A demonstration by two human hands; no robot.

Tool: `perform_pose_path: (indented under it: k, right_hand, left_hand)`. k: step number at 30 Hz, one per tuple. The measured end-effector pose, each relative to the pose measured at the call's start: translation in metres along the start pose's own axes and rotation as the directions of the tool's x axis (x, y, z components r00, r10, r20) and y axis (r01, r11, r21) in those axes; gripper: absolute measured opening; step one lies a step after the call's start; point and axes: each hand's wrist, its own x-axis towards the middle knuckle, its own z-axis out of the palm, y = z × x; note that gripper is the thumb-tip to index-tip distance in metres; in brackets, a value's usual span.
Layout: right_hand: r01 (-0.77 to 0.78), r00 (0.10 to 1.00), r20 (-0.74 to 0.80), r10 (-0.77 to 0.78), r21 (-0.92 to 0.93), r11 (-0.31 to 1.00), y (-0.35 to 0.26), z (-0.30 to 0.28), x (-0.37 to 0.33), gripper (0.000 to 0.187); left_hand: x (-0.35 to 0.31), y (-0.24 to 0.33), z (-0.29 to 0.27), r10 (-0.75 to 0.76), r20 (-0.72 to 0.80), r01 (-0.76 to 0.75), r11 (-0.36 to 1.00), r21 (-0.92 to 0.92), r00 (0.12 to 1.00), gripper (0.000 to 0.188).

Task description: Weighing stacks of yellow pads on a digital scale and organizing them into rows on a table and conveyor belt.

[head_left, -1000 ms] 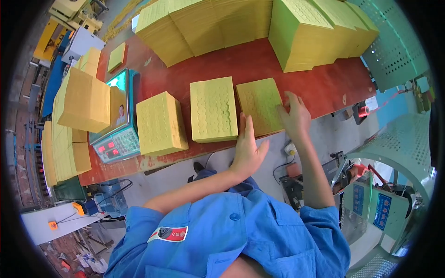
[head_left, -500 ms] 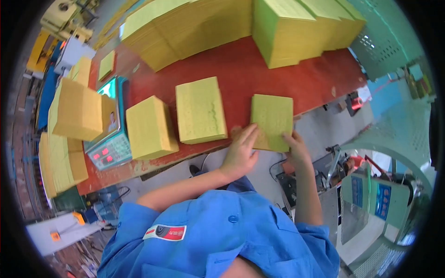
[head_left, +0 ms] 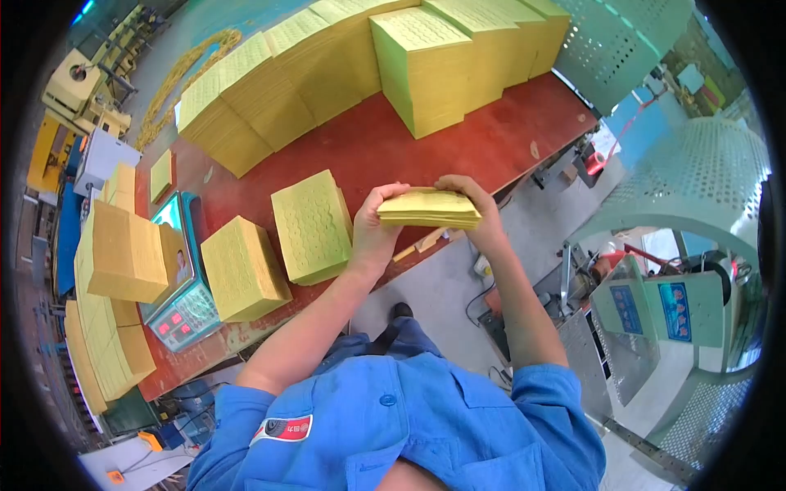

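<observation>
Both hands are up at the near edge of the long red-topped table (head_left: 458, 155), and between them sits a thick wad of yellow paper sheets (head_left: 427, 208), layered edges facing the person. The left hand (head_left: 379, 225) is closed on its left end, fingers wrapped over the far corner; the right hand (head_left: 475, 209) clasps the right end, fingers bent across the back. A firm two-handed hold, then, with the wad roughly level over the table's edge; whether its underside touches the tabletop, I cannot tell.

Just left of the left hand stands a squared yellow paper stack with wavy rows pressed into its top (head_left: 307, 225), and beside that, a second yellow block of paper (head_left: 243, 274), slightly apart. Further left comes the teal digital scale with red lit figures (head_left: 187, 315), a tall yellow paper block (head_left: 131, 255) resting on it.

Across the far side, a long curved row of yellow stacks (head_left: 286, 90) runs up to a stepped group of yellow stacks (head_left: 434, 78), near a pale green perforated metal panel (head_left: 618, 53). Below the forearms: a blue buttoned work shirt (head_left: 385, 434).
</observation>
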Motion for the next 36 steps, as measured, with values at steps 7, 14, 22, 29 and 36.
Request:
perform_pose_path:
  k: [7, 14, 22, 29, 36]
  right_hand:
    - [-0.127, 0.973, -0.189, 0.132, 0.041, 0.991, 0.015, 0.009, 0.015, 0.051]
    - [-0.042, 0.931, -0.359, 0.061, 0.062, 0.997, 0.04, 0.014, 0.025, 0.051]
    - [-0.08, 0.951, -0.285, 0.117, 0.137, 0.987, 0.032, 0.008, 0.026, 0.039]
    - [-0.119, 0.941, -0.3, 0.16, 0.149, 0.982, 0.03, 0.018, 0.015, 0.047]
    - [-0.065, 0.955, -0.277, 0.104, 0.146, 0.987, 0.02, 0.011, 0.025, 0.046]
  left_hand:
    - [0.023, -0.02, 0.015, -0.008, -0.125, 0.012, 1.0, 0.024, 0.992, 0.021]
    - [0.041, -0.025, 0.036, -0.168, -0.191, 0.128, 0.97, -0.208, 0.967, 0.024]
    - [0.043, -0.023, 0.029, -0.19, -0.196, 0.153, 0.97, -0.19, 0.962, 0.02]
    - [0.038, -0.038, 0.036, -0.09, -0.262, 0.046, 0.985, -0.168, 0.961, 0.019]
    - [0.04, -0.039, 0.029, -0.102, -0.26, 0.101, 0.995, -0.014, 0.96, 0.021]
